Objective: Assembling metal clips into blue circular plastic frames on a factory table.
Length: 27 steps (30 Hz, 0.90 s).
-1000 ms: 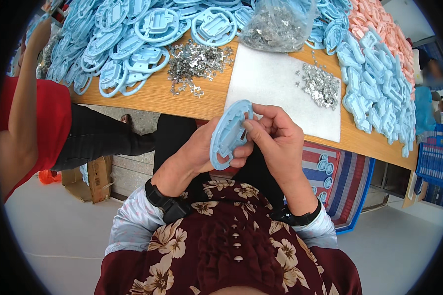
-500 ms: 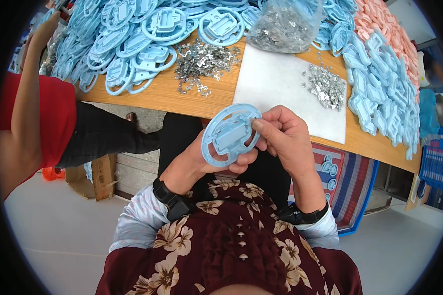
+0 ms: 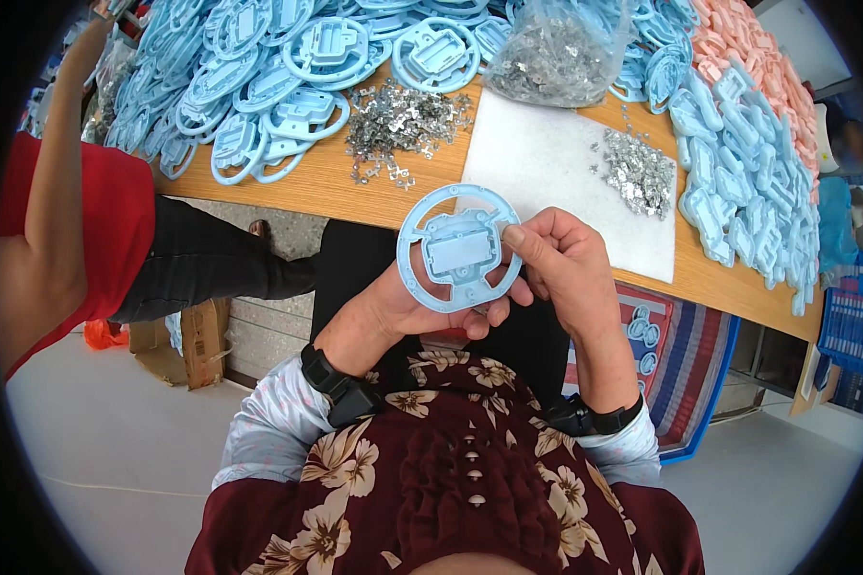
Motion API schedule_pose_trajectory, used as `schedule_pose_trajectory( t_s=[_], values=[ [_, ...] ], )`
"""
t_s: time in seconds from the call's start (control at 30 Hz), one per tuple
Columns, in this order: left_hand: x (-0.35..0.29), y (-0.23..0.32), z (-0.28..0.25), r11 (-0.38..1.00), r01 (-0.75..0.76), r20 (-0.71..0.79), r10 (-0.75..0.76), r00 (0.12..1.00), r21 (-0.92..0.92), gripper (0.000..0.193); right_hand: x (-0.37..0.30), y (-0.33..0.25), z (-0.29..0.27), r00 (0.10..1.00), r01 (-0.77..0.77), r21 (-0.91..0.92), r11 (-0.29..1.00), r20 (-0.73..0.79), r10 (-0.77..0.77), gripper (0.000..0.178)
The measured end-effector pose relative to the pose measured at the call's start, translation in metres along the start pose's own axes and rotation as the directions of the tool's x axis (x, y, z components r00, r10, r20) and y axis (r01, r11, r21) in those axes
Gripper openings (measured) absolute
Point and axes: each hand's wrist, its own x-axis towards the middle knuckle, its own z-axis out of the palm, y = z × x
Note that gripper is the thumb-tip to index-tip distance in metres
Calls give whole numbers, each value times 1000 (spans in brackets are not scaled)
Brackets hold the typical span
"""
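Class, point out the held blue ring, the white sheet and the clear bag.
Blue ring (image 3: 458, 253), head view: its central panel.
White sheet (image 3: 545, 158), head view: its bare middle.
Clear bag (image 3: 558, 59), head view: its middle.

Smooth, matt plastic wheel-shaped piece (image 3: 458, 253), shiny metal bits (image 3: 400, 125), wood-grained tabletop (image 3: 331, 187), glossy plastic bag (image 3: 558, 62).

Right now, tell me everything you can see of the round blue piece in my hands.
The round blue piece is pale and looks like moulded plastic: an outer ring joined to a middle section with a rectangular panel, open gaps between them and small round details along the ring. It looks whole. Its detailed face is turned toward the camera, near the table edge. The left hand supports it; the right hand has its thumb at the right rim.
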Motion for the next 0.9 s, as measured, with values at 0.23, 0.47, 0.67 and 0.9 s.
schedule_pose_trajectory(
  t_s=[0.23, 0.47, 0.67, 0.9],
  values=[
    [4, 2, -1, 1000, -8, 34, 8, 999, -9, 58, 4, 4, -2, 1000, -7, 15, 1000, -7, 8, 21],
    [0, 8, 8, 990, -24, -124, 41, 991, 141, 62, 5, 0, 2, 999, 10, 0, 1000, -53, -10, 21],
    [-7, 24, 44, 947, -216, -339, 290, 895, 240, 65, 19, -12, 1, 995, 85, -53, 995, -46, -87, 20],
    [-8, 50, 71, 788, -298, -296, 508, 809, 539, 70, 45, -29, 14, 995, 96, 43, 994, -4, -96, 21]
  ],
)
